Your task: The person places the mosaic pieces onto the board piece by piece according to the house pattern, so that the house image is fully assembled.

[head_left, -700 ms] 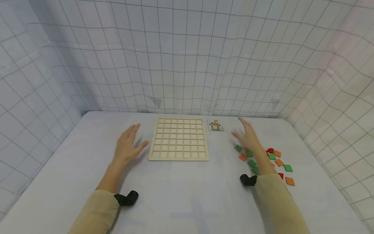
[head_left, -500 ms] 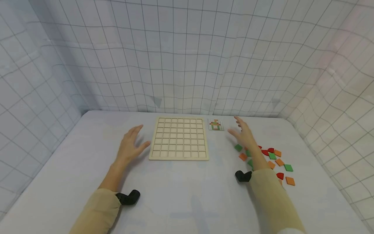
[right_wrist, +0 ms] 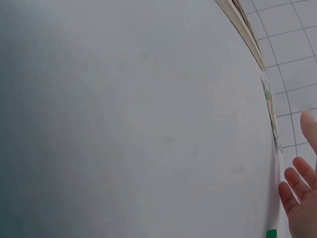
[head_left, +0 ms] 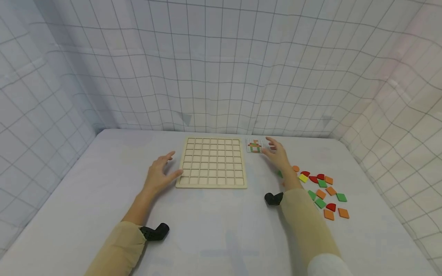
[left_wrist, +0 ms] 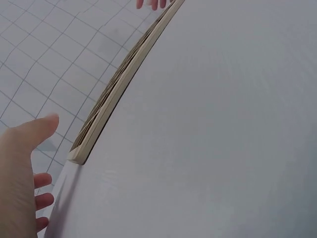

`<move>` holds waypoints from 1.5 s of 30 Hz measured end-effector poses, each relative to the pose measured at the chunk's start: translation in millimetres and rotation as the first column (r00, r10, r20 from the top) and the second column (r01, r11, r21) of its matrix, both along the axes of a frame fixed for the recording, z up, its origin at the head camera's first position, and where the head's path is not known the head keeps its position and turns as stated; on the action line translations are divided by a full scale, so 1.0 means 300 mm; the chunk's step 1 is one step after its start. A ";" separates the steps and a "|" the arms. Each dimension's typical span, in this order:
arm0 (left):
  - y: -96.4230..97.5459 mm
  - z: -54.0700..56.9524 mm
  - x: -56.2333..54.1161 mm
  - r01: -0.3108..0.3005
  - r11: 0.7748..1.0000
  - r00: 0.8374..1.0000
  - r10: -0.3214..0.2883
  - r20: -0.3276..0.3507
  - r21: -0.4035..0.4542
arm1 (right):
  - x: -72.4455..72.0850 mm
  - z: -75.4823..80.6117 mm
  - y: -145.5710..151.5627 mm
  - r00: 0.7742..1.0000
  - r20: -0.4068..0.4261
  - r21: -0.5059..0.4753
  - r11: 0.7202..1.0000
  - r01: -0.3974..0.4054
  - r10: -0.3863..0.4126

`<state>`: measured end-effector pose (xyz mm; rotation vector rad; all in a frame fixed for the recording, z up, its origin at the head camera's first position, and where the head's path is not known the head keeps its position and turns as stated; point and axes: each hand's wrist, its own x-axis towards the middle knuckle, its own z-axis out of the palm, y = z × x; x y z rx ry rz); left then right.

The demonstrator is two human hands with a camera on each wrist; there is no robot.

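A pale wooden grid board (head_left: pixel 212 163) lies flat on the white table, its square cells holding no pieces. At its left edge is my left hand (head_left: pixel 158 177), fingers relaxed and thumb stretched toward the board's side; whether the thumb touches it I cannot tell. My right hand (head_left: pixel 279 156) hovers beside a small pattern card (head_left: pixel 254 146), which shows a coloured figure on a grid. In the right wrist view its fingers (right_wrist: pixel 297 184) are loosely bent with nothing between them. The left wrist view shows the left thumb (left_wrist: pixel 42 131) near the board's corner (left_wrist: pixel 77 156).
Loose flat tiles lie scattered to the right: several orange squares (head_left: pixel 329 214), green tiles (head_left: pixel 341 197), red quarter-rounds (head_left: pixel 330 207) and a yellow tile (head_left: pixel 303 178). The right forearm covers part of them. A grid-patterned curtain (head_left: pixel 221 76) stands behind the table.
My right hand has moved left, from above the tiles to beside the pattern card, uncovering more tiles. The left hand has shifted right, closer to the board.
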<state>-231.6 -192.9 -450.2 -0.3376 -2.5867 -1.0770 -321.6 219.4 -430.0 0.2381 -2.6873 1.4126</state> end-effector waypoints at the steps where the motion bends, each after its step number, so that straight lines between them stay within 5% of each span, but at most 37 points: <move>1: 0.002 -0.002 0.000 -0.004 1.000 1.000 0.004 0.003 -0.007 | -0.004 -0.001 -0.003 1.000 0.008 -0.002 1.000 0.005 -0.005; 12: 0.017 -0.008 0.008 -0.007 0.978 0.999 0.017 0.046 -0.208 | -0.044 -0.043 -0.019 0.998 0.039 0.093 0.994 0.052 -0.056; 22: 0.010 -0.010 0.014 0.038 0.953 0.997 -0.017 0.071 -0.300 | -0.054 -0.051 -0.032 0.997 0.005 0.173 0.982 0.078 -0.080; 33: -0.003 -0.014 0.017 0.075 0.930 0.995 -0.043 0.094 -0.360 | -0.051 -0.053 -0.036 0.996 0.001 0.271 0.958 0.088 -0.092; 45: -0.014 -0.035 0.013 0.078 0.946 0.997 -0.081 0.003 -0.314 | -0.053 -0.056 -0.033 0.997 -0.003 0.298 0.952 0.078 -0.080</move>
